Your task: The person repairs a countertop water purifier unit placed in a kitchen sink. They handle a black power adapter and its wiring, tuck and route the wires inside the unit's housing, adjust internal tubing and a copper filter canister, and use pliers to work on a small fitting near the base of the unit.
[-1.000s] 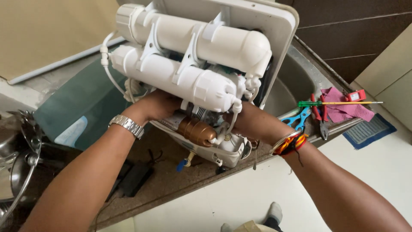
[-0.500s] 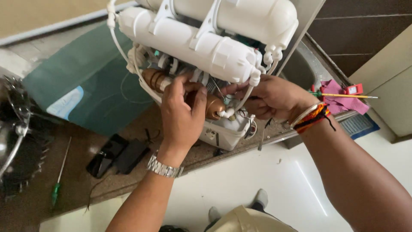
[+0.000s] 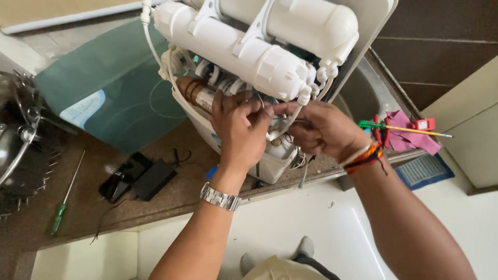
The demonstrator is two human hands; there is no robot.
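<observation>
While the brown speckled stone bench (image 3: 171, 199) runs across the lower left of the frame, an opened white plastic water purifier (image 3: 270, 67) with long white filter cylinders stands on it at upper centre, tilted. A teal plastic cover panel (image 3: 104, 98) lies at upper left. Right of the purifier sits a steel sink (image 3: 363, 96), with a pink cloth (image 3: 407, 137) near its edge. The left hand (image 3: 241, 129), wearing a metal watch, and the right hand (image 3: 321, 129) meet at the purifier's middle, fingers pinched together on thin white tubing (image 3: 290, 116). A black adapter (image 3: 137, 179) and a green-handled screwdriver (image 3: 65, 199) lie at lower left.
</observation>
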